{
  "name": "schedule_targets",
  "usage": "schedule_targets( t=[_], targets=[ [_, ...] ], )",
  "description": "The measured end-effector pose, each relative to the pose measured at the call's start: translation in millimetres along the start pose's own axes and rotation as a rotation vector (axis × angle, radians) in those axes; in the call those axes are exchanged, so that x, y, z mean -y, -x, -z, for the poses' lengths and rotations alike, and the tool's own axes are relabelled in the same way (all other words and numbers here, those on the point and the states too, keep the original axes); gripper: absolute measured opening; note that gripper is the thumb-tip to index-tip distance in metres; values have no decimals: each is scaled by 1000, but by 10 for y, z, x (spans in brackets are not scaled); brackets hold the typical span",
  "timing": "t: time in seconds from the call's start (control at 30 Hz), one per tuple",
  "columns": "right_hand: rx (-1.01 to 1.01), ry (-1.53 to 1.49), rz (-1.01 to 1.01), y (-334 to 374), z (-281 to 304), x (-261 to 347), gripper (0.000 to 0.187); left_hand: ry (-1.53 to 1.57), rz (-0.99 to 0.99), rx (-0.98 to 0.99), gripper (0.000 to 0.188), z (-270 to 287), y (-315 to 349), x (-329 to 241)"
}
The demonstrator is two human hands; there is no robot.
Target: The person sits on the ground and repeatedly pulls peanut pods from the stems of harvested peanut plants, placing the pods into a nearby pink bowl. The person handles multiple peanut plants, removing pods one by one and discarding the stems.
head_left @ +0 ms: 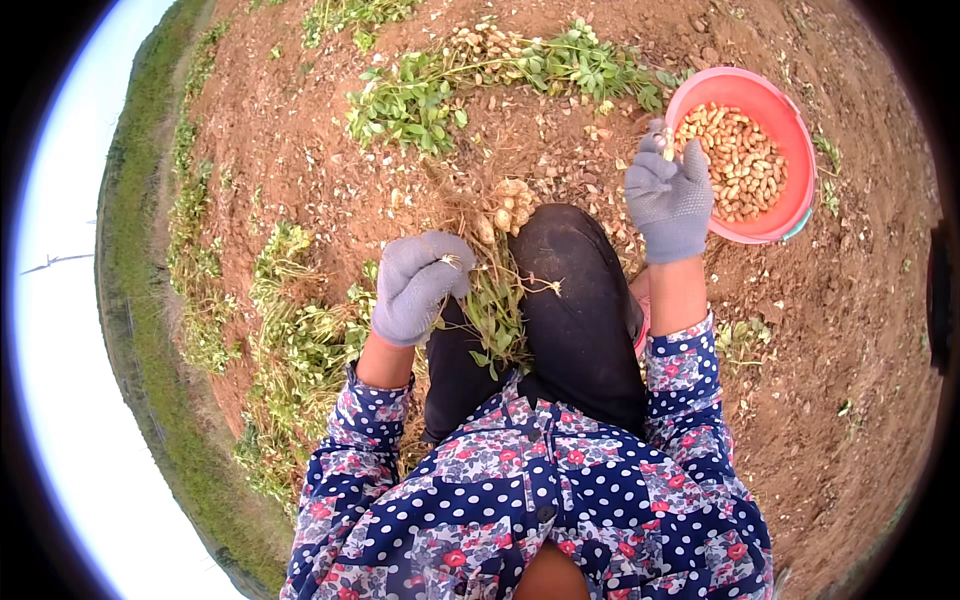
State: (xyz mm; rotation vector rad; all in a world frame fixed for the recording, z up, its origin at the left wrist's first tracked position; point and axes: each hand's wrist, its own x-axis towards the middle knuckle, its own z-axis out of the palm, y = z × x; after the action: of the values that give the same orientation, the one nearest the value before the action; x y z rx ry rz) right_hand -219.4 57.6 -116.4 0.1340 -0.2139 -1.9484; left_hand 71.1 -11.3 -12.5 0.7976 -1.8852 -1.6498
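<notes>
The left hand (425, 285) clamps the peanut plant (497, 315), which runs up centre frame, pods (514, 206) above its knuckles; the farther right hand (670, 195) is beside the upper-right bucket (797, 150), its grip unclear to me.

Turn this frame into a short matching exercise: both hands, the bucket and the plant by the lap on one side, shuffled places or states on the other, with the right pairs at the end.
Column one
1. bucket
2. left hand
3. right hand
4. leafy plant

Column two
A. curled, over on the left-hand side of the plant
B. its green leaves showing between the legs
C. pink, with peanuts inside
D. at the bucket's left rim

Right pairs: 1-C, 2-A, 3-D, 4-B
</notes>
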Motion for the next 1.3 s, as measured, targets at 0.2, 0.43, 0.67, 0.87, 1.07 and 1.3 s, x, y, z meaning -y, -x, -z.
schedule_targets(
  t=[0.2,0.43,0.67,0.87,1.07,1.3],
  targets=[
    [-220,263,334,-44,-254,224,58,130,15,-108,21,-87,2,78],
    [615,2052,449,383,-328,-891,23,107,9,-117,18,-199,-55,46],
    [797,2475,184,258,-531,-886,27,78,-35,-99,15,-211,-29,69],
    [733,2260,253,99,-292,-923,18,-6,-31,-66,10,-238,-52,54],
    [613,1871,348,92,-97,-994,13,243,36,-248,14,-197,-27,148],
    [615,2193,191,196,-277,-945,27,276,47,-240,14,-169,-26,165]
  ],
)
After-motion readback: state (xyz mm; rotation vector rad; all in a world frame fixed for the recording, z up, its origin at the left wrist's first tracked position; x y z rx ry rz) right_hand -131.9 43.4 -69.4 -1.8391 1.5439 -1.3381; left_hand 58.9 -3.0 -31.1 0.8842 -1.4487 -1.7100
